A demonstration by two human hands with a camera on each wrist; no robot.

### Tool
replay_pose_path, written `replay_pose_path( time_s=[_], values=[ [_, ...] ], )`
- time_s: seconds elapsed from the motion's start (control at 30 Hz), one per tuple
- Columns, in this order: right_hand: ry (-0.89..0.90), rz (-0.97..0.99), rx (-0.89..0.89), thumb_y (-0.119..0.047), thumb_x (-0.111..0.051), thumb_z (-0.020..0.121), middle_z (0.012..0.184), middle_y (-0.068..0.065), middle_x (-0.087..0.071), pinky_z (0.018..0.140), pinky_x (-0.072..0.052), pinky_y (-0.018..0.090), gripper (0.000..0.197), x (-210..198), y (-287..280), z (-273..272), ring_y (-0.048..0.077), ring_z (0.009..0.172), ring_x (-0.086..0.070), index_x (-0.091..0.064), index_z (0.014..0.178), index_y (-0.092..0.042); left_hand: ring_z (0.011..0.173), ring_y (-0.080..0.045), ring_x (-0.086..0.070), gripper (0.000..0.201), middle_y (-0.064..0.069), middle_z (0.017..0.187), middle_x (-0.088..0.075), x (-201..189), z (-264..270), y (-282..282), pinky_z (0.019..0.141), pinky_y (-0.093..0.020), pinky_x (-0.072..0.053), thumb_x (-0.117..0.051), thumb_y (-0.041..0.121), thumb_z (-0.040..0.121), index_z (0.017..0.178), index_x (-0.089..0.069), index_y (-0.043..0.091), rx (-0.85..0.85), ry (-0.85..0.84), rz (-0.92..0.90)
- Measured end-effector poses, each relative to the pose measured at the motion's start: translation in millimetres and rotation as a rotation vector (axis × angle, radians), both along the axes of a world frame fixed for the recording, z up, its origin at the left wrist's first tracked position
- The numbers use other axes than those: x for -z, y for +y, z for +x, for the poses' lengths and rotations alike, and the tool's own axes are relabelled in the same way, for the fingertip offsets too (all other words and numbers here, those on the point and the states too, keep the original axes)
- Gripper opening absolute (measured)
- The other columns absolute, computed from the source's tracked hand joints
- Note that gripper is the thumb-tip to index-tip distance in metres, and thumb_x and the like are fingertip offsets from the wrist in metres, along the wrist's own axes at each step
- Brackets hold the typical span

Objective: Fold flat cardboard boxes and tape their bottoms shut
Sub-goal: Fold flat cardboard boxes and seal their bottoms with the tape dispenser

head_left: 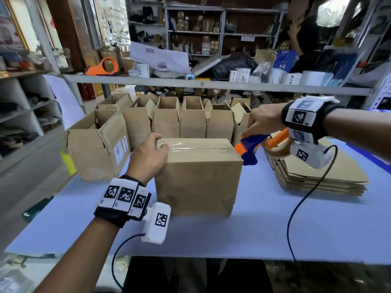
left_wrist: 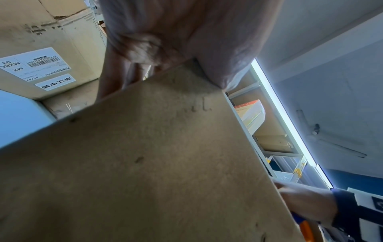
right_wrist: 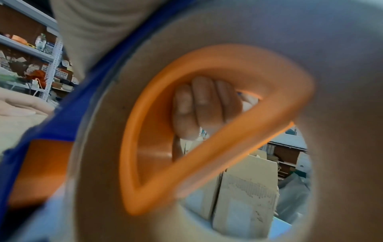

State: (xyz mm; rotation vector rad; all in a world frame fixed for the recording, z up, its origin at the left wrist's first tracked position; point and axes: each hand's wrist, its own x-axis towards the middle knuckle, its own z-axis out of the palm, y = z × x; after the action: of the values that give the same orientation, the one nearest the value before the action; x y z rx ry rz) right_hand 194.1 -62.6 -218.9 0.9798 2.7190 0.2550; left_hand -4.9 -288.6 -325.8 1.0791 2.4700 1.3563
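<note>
Flat stack [head_left: 323,176] right of box [head_left: 198,178]

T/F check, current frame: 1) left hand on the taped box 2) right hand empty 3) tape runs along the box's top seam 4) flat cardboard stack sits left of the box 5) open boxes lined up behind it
1. True: the left hand grips the top left corner of the box.
2. False: the right hand holds a tape dispenser.
3. True: clear tape covers the seam.
4. False: the flat cardboard stack lies to its right.
5. True: a row of open boxes stands behind.
</note>
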Motion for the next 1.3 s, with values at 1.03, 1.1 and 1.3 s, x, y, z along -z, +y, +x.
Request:
replay_pose_path(
  time_s=[1.03, 1.1, 1.3],
  values=[
    [1.303, -1.034, 0.211, -0.013, -0.051, 0.103, 0.139, -0.002, -0.051, 0.087, -0.05, 0.025, 0.046, 98, -88, -12, 0.016, 0.118, -0.056, -0.052, 0.145, -0.032, 0.107, -0.011, -0.057, 0.034, 0.006, 0.132, -0.056, 8, 2, -10, 0.08, -0.027, -0.043, -0.044, 0.03, 0.103, 0.137, -0.047, 0.036, 0.206, -0.298, 0.18],
    [1.422, -1.245, 0.269, -0.017, -0.05, 0.103, 0.129, -0.004, -0.06, 0.072, -0.055, 0.026, 0.044, 108, -88, -6, 0.017, 0.101, -0.066, -0.053, 0.143, -0.036, 0.108, -0.003, -0.06, 0.04, 0.011, 0.137, -0.054, 13, 1, -15, 0.076, -0.021, -0.048, -0.042, 0.032, 0.105, 0.142, -0.043, 0.044, 0.306, -0.501, 0.27],
    [1.523, -1.494, 0.266, -0.064, -0.05, 0.097, 0.127, 0.003, -0.073, 0.095, -0.053, 0.035, 0.05, 150, -100, 4, 0.016, 0.116, -0.07, -0.075, 0.122, -0.03, 0.126, -0.01, -0.059, 0.051, 0.01, 0.142, -0.058, 31, 5, -23, 0.105, -0.032, -0.046, -0.051, 0.048, 0.098, 0.148, -0.042, 0.039, 0.383, -0.696, 0.35]
  ],
)
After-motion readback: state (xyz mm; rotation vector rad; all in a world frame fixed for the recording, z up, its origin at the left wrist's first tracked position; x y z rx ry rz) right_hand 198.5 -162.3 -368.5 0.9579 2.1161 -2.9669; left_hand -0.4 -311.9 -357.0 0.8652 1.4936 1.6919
